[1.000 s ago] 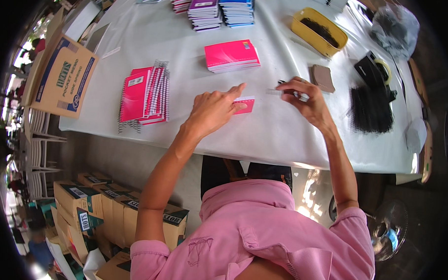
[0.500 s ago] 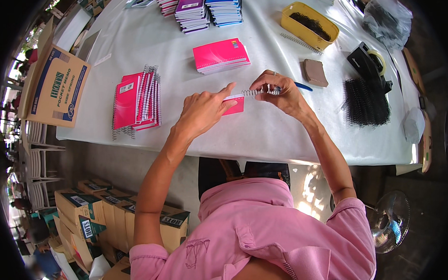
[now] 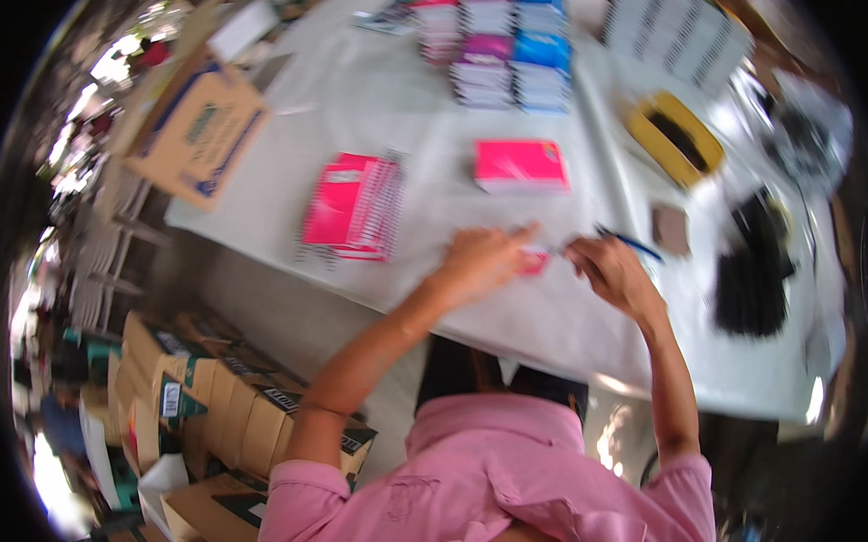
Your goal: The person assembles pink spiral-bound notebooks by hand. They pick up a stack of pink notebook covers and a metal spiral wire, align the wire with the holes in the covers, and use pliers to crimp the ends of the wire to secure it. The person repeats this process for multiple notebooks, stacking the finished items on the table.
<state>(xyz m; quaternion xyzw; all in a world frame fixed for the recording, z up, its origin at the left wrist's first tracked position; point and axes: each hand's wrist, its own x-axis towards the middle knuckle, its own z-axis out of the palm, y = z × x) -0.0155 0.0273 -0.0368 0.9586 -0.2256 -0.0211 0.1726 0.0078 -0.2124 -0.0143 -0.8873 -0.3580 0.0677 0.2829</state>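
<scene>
The picture is smeared by motion. My left hand (image 3: 481,262) lies over a small pink notebook (image 3: 535,262) and holds it on the table, covering most of it. At the notebook's right end, my right hand (image 3: 611,270) is closed in a pinch on a thin spiral wire, which shows only as a faint blur now. Beyond both hands sits a neat stack of pink notebooks (image 3: 521,168). To the left lies a pile of spiral-bound pink notebooks (image 3: 341,209). A blue pen (image 3: 634,245) rests just past my right hand, beside a brown block (image 3: 671,228).
Black spiral wires (image 3: 748,293) lie at the right. A yellow tub (image 3: 644,137) with dark contents stands behind them. Blue notebooks (image 3: 541,52) and purple ones are stacked at the far side. An open carton (image 3: 200,136) stands at the left; more cartons (image 3: 224,412) sit below the table.
The whole view has swung, so the table and its contents appear lower and farther right. My hands stay at the same notebook; the wire, clear before, is now blurred.
</scene>
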